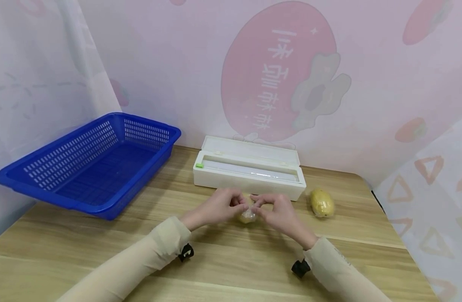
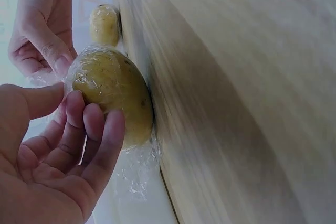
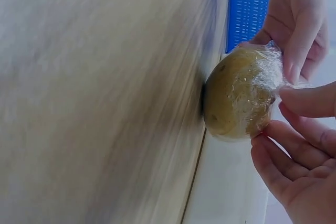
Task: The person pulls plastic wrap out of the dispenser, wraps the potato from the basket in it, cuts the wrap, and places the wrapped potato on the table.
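A yellow potato point(image 2: 113, 90), partly covered in clear plastic wrap point(image 3: 269, 69), rests on the table between both hands. My left hand point(image 1: 223, 207) pinches the wrap on top between thumb and fingers, its other fingertips against the potato. From the other side my right hand point(image 1: 277, 214) pinches the gathered wrap close by, its lower fingers curled beside the potato. A loose flap of wrap hangs at the potato's far side in the left wrist view. To the right of the hands lies a second potato point(image 1: 322, 203), wrapped in shiny film.
Behind the hands stands a white plastic-wrap box point(image 1: 246, 182), lid up, with a roll inside and a green tab at its left end. A blue basket point(image 1: 140, 191) sits at the left of the wooden table point(image 1: 231, 268). A printed curtain hangs at the back.
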Tool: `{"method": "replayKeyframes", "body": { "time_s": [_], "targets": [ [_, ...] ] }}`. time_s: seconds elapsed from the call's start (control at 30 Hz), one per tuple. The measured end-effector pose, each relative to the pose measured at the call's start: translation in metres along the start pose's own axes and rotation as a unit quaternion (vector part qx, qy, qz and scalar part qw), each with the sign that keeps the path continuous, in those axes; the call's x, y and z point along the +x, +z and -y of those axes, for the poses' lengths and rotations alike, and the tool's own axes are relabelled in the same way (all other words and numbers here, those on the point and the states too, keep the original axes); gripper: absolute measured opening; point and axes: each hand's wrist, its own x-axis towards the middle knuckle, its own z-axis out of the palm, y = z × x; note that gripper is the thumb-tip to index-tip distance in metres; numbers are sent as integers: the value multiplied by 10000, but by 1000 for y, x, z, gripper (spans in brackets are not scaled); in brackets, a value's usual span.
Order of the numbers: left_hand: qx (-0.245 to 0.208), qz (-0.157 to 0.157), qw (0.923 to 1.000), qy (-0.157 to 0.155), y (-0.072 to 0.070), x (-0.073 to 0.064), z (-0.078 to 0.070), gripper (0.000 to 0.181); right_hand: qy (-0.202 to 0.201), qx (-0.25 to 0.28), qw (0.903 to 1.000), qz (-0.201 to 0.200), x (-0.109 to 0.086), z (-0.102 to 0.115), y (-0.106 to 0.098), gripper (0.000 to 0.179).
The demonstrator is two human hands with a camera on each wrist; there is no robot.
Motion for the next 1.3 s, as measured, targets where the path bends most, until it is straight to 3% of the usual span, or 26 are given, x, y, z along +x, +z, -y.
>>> {"method": "replayKeyframes", "body": {
  "time_s": [0.13,0.53,0.63,0.8,0.9,1.07,1.3],
  "targets": [
    [13,-123,9995,-290,2,-1,-3,12,178,273,9994,-87,0,0,2,14],
    [-146,-310,9918,-1234,2,-3,-6,18,166,693,9957,-591,4,-3,9,6],
    [39,-445,9942,-982,2,-4,-7,21,85,688,9955,-653,5,-2,11,6],
    [622,-900,9940,99,2,-5,-8,15,-114,594,9954,-745,6,-3,13,5],
    [870,-832,9916,474,0,-6,-8,13,-192,572,9953,-753,7,-4,13,5],
    [1265,-290,9895,635,-3,-7,-8,20,-166,595,9961,-627,7,-5,11,7],
    [1411,7,9885,540,-10,-5,-5,29,-192,551,9978,302,6,-4,1,36]
  ]
}}
